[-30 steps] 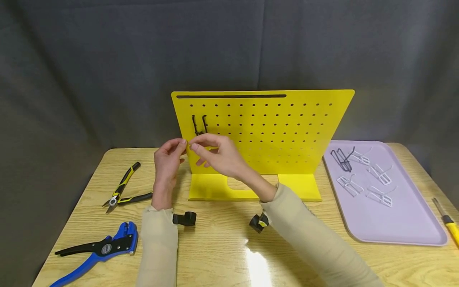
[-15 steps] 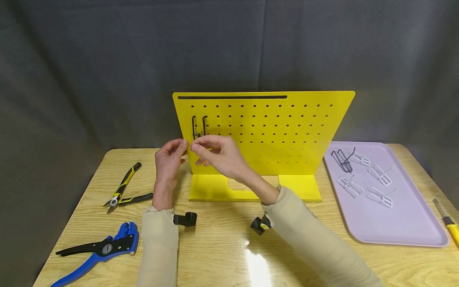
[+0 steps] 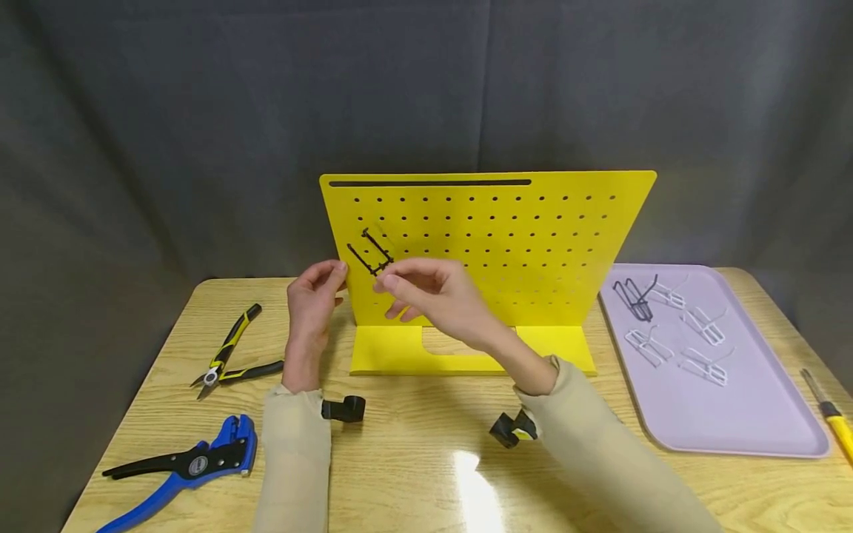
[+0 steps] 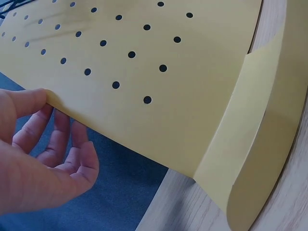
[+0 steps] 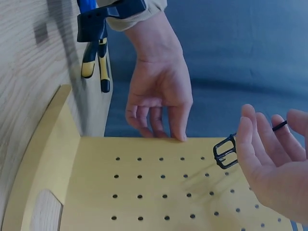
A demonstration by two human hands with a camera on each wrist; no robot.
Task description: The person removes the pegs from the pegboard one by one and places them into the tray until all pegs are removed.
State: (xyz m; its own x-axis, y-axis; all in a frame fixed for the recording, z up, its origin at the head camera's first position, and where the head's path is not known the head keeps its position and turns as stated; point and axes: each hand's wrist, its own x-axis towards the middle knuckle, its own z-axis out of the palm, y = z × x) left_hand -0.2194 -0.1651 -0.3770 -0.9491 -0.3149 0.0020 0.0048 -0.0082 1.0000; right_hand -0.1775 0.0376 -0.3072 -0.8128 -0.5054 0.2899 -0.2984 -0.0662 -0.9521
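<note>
A yellow pegboard (image 3: 493, 285) stands upright on its base at the table's middle. My left hand (image 3: 312, 307) pinches the board's left edge; in the left wrist view its thumb (image 4: 31, 99) lies on the front face, fingers behind. Thumb and forefinger of my right hand (image 3: 446, 300) pinch a black wire pegboard hook (image 3: 362, 259) in front of the board's left part. The hook tilts, its two prongs pointing up and left. In the right wrist view the hook's looped frame (image 5: 234, 139) shows beyond the right hand (image 5: 276, 166), whose fingers hide its middle.
On the right, a lilac tray (image 3: 746, 414) holds another black hook (image 3: 638, 305) and several white hooks (image 3: 706, 326). Yellow-black cutting pliers (image 3: 229, 344) and a blue wire stripper (image 3: 200, 465) lie left. A yellow-handled screwdriver (image 3: 840, 429) lies at the far right.
The black hook, upright against the second row of holes before, has come away from them, tilting and moving right and down with my right hand. My left hand stays at the edge.
</note>
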